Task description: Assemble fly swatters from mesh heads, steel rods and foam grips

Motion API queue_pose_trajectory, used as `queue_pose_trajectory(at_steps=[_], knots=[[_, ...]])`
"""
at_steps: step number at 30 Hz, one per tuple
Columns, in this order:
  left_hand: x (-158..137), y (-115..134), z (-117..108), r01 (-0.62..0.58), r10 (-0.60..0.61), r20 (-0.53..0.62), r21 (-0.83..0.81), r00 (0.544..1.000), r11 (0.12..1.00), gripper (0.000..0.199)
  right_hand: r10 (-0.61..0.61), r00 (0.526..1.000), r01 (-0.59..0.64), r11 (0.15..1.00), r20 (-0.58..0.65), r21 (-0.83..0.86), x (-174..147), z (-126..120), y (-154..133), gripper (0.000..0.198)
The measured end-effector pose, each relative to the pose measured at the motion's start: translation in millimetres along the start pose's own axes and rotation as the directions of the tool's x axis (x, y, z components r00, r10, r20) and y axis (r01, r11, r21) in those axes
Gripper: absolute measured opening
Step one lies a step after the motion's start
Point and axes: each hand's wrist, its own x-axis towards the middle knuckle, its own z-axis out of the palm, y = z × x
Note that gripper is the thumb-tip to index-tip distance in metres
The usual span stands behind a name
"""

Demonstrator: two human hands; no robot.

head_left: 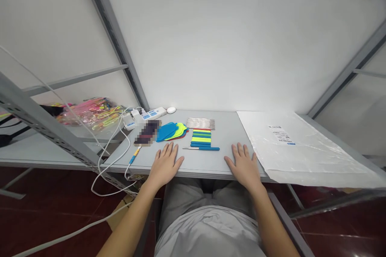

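Note:
My left hand (pixel 164 163) lies flat on the grey tabletop with its fingers spread, holding nothing. Flat too, my right hand (pixel 245 164) rests fingers apart near the front edge, close to a white plastic sheet. Between and beyond them lies a blue handle with a thin metal rod (pixel 201 148), its rod pointing left. Behind it is a row of blue, yellow-green and red handles (pixel 201 139), then several silver metal rods (pixel 200 123) side by side. To their left, flat plastic pieces like fly-swatter heads (pixel 166 131) overlap in blue, yellow-green and red.
A blurred-out phone-like object (pixel 147 133) lies at left with a cable (pixel 132 158) attached. Behind it are a white power strip (pixel 153 113) and a small white oval object (pixel 171 110). The plastic sheet (pixel 289 144) overhangs the front edge. Bagged colourful items (pixel 93 114) sit beyond the left metal post.

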Motion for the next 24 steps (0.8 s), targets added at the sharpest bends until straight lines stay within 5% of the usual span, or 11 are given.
queue_pose_trajectory(at_steps=[24], knots=[[-0.7, 4.5, -1.0, 0.009, -0.008, -0.021, 0.001, 1.000, 1.000, 0.065, 0.014, 1.000, -0.014, 1.000, -0.021, 0.016, 1.2, 3.2, 2.5, 0.072]])
